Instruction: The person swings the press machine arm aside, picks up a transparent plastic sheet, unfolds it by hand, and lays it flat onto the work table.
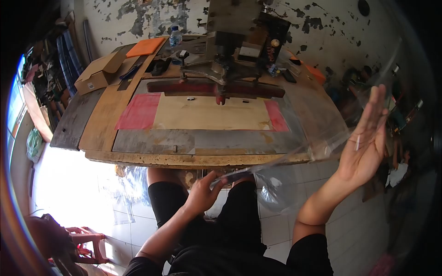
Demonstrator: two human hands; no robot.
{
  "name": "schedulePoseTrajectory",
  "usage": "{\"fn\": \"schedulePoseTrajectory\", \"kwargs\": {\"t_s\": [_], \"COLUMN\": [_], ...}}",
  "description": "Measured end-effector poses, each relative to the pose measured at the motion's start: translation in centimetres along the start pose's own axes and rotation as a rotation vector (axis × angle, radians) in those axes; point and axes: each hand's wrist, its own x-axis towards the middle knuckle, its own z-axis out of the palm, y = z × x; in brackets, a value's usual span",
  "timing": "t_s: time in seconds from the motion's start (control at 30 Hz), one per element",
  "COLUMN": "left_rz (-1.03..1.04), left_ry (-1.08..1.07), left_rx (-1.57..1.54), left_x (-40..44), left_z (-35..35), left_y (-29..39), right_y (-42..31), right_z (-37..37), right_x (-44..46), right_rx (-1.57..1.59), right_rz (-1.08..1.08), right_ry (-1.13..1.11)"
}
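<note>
- Item and place: from where I stood, a clear plastic sheet [322, 145] ran slantwise from the lower centre of the frame toward the upper right, in front of and partly across the near right part of the bench [317, 101].
- Left hand [205, 191]: at lower centre, just below the front edge of the bench. Thumb and fingers were clamped on the near end of the sheet, where it was gathered narrow.
- Right hand [366, 140]: raised at the right of the frame, palm bare, fingers extended and close together, not curled round anything. The film passed beside it; whether the two touched, I could not tell.
- Surroundings: a press [221, 73] stood at upper centre, above a cream panel [212, 115] with a red piece [138, 110] at its left end and another red piece [277, 115] at its right.
- Handling, in my judgement: very light, limp and slick; liable to billow, cling and crease, and apt to tear if snagged on a rough edge.
- Hold, in my judgement: best taken by two opposite edges or corners, pinched lightly between thumb and fingers. A single grip would probably let the far end drift.
</note>
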Motion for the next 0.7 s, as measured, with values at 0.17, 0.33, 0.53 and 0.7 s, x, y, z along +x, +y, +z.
{"fn": "schedulePoseTrajectory", "kwargs": {"t_s": [0.17,0.33,0.53,0.7], "left_rz": [-0.018,0.022,-0.087,-0.012], "left_ry": [0.141,0.177,0.081,-0.091], "left_rx": [-0.234,0.121,0.13,0.065], "left_x": [1.7,3.9,5.0,5.2], "left_z": [-4.7,-9.8,-11.6,-11.3], "left_y": [1.7,3.3,5.1,5.6], "right_y": [-3.0,-3.3,2.5,6.4], "right_z": [-3.6,-11.0,-10.2,-6.1], "right_x": [1.9,-0.8,-7.6,-9.5], "right_rx": [-0.361,-0.942,-2.066,-2.273], "right_rz": [-0.076,-0.004,-0.191,0.102], "right_ry": [0.034,0.59,0.44,-0.329]}}
